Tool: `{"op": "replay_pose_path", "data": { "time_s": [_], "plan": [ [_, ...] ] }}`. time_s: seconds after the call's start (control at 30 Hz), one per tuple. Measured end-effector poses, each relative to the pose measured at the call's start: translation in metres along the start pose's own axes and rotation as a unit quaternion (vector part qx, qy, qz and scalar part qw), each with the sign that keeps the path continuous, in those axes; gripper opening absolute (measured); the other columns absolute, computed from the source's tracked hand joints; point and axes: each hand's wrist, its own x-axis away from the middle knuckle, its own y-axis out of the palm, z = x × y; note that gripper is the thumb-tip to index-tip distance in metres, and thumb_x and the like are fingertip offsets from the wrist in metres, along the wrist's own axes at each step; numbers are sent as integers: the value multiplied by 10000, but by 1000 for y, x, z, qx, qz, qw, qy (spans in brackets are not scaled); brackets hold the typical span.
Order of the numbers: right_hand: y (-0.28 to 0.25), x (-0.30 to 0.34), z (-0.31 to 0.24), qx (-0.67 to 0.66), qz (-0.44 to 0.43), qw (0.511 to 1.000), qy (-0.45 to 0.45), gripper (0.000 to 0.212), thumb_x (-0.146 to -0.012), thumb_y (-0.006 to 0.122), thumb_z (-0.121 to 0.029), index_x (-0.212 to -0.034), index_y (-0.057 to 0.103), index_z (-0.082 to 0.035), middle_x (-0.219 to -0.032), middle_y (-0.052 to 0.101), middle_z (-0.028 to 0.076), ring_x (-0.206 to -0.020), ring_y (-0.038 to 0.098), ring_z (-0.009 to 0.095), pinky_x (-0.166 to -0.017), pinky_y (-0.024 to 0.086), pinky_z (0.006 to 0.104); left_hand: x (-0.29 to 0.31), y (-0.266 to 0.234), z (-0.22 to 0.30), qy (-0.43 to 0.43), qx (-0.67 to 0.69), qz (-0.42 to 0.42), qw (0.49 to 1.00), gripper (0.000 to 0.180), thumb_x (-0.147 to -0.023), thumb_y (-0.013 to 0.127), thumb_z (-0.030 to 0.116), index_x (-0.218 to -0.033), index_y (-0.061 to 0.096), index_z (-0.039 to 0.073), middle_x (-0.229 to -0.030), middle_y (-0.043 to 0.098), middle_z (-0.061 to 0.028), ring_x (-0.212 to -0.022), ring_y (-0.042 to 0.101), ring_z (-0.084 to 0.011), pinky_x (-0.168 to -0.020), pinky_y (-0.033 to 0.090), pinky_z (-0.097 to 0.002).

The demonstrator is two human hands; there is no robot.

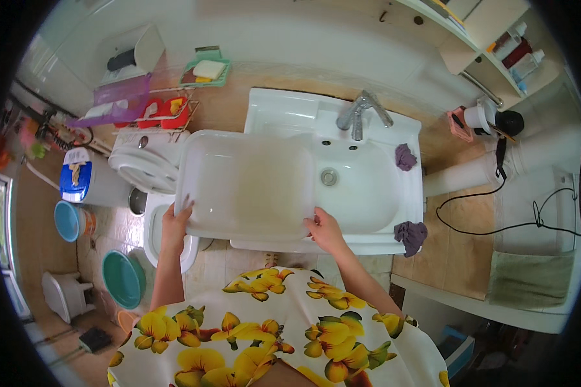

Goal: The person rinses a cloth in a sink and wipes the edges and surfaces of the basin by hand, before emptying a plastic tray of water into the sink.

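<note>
Yellow-flowered white fabric (265, 335) on the person's body fills the lower middle of the frame, both forearms rising from it. Beyond lies a small bathroom with a beige tiled floor (452, 251) and pale walls. At the centre stands a white ceramic washbasin (368, 187) with a chrome tap (361, 113) and two purple rags (410, 233) on its right rim. A large, translucent white rectangular plastic tub (248, 184) sits over the washbasin's left half and appears to hold nothing. The left hand (176, 219) clasps its lower left rim, fingers curled over the edge; the right hand (324, 229) grips the lower right corner likewise. Left of centre is a white toilet (150, 171). At the lower left rest a teal round basin (124, 278) and a blue bucket (70, 220).
</note>
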Motion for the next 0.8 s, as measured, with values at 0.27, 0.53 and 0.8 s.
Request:
{"op": "replay_pose_path", "data": {
  "time_s": [0.27, 0.53, 0.8],
  "plan": [
    [-6, 10, -11, -98, -55, 994, 9, 217, -849, 608, -174, -985, 535, -22, -696, 567, 40, -582, 581, 122, -502, 446, 270, -19, -4, -28, 72, 41, 37, 996, 380, -804, 571, 103, -1173, 586, 17, -1009, 647, -31, -820, 572, -114, -670, 462, -278],
    [-20, 17, -22, -68, -32, 996, -42, 174, -855, 590, -119, -1006, 564, -37, -682, 559, 6, -561, 532, 87, -496, 436, 239, 14, 4, -13, -25, 49, 16, 998, 382, -830, 581, 107, -1202, 567, 18, -1055, 640, -49, -895, 581, -125, -765, 477, -284],
    [-55, 25, 25, -34, 108, 994, -9, 435, -836, 593, -155, -1243, 505, -29, -728, 603, 60, -556, 544, 125, -523, 450, 267, 7, 66, -7, 91, -103, -52, 989, 378, -829, 573, 127, -1171, 561, -34, -978, 655, -62, -872, 585, -120, -792, 455, -270]
  ]
}}
